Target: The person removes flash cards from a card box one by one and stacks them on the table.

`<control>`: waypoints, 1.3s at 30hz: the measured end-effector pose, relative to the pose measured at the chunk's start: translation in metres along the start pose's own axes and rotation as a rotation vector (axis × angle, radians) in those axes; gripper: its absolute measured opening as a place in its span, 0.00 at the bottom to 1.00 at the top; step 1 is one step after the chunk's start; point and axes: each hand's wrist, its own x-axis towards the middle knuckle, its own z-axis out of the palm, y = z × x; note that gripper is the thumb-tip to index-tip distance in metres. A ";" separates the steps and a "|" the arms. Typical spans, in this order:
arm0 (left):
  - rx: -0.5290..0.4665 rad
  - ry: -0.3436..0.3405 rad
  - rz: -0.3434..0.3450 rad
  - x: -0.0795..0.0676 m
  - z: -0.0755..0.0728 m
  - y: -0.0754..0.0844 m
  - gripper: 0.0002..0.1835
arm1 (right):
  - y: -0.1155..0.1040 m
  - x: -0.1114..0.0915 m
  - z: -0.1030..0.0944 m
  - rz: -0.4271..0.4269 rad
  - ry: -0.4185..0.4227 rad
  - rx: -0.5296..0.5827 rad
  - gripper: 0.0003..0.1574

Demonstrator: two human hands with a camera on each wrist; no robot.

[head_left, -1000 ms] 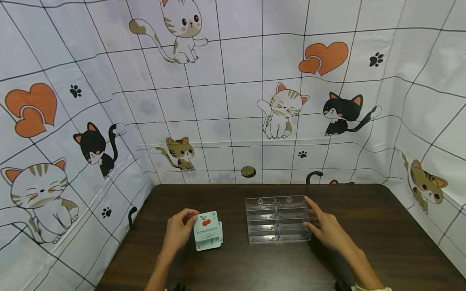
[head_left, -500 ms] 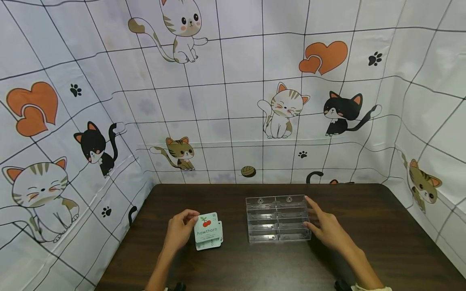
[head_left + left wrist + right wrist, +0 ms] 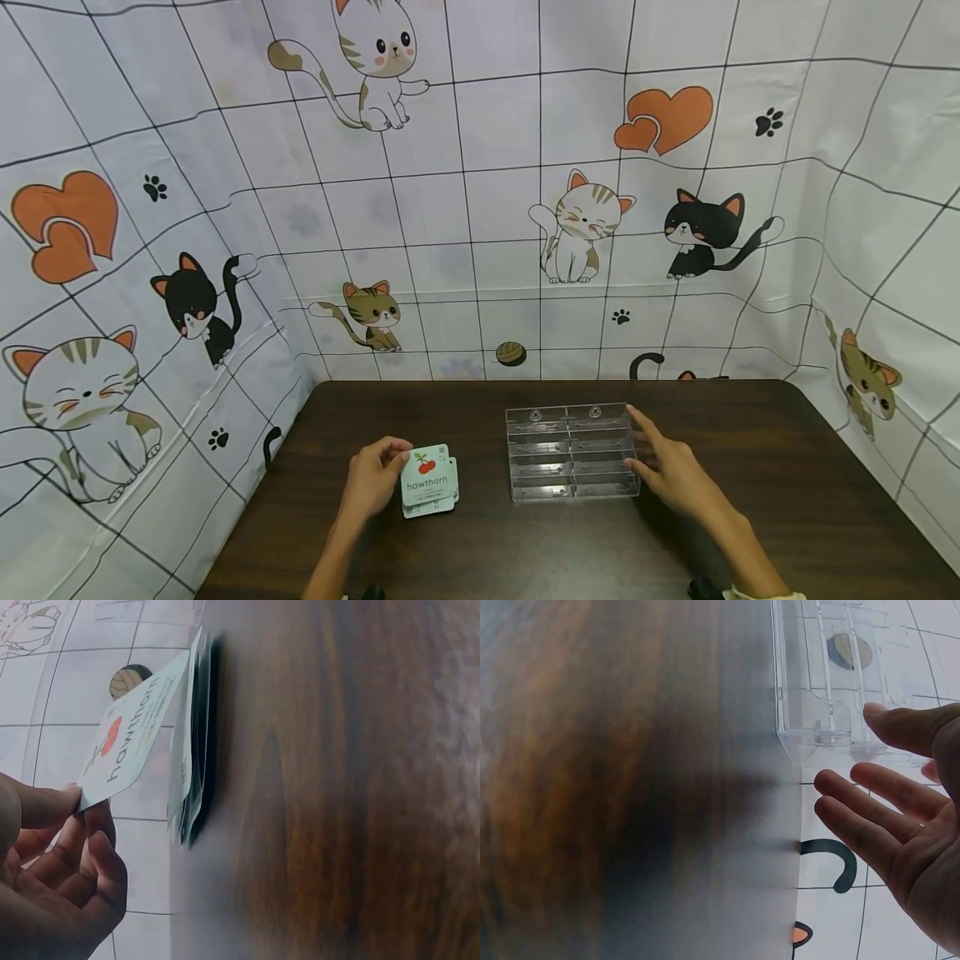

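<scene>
My left hand (image 3: pixel 372 479) pinches the near corner of a flash card (image 3: pixel 135 735) printed "hawthorn" with red berries, between thumb and fingers. In the left wrist view that card tilts up from a small stack of cards (image 3: pixel 193 750), one edge still close to it. The stack lies on the table left of a clear plastic case (image 3: pixel 573 487) with several compartments in two columns. At the case's right side is my right hand (image 3: pixel 675 475), its thumb and fingers extended. The thumb (image 3: pixel 900 727) is at the case's edge in the right wrist view; whether it touches I cannot tell.
A dark wooden table (image 3: pixel 525 558) bears the cards and the case. Behind and beside it hangs a white cloth (image 3: pixel 495 217) with a grid and cartoon cats. The case stands a short gap to the right of the cards.
My left hand and the hawthorn card have shifted slightly toward me, covering more of the card beneath. The right hand and the case have stayed in place.
</scene>
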 end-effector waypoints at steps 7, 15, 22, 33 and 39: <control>0.013 0.007 -0.008 -0.001 0.002 -0.001 0.05 | -0.001 0.001 0.000 0.002 0.003 -0.005 0.57; 0.071 -0.037 -0.007 -0.003 0.003 -0.001 0.10 | -0.001 0.002 0.000 0.002 0.002 -0.006 0.57; 0.108 -0.030 0.021 -0.005 0.002 0.002 0.12 | -0.001 0.002 0.000 0.003 -0.001 -0.012 0.57; 0.139 -0.015 -0.005 -0.004 -0.002 0.008 0.08 | 0.000 0.002 -0.001 0.009 -0.006 -0.020 0.57; 0.155 -0.006 -0.018 -0.004 -0.003 0.010 0.07 | 0.001 0.002 -0.001 -0.017 0.008 -0.014 0.57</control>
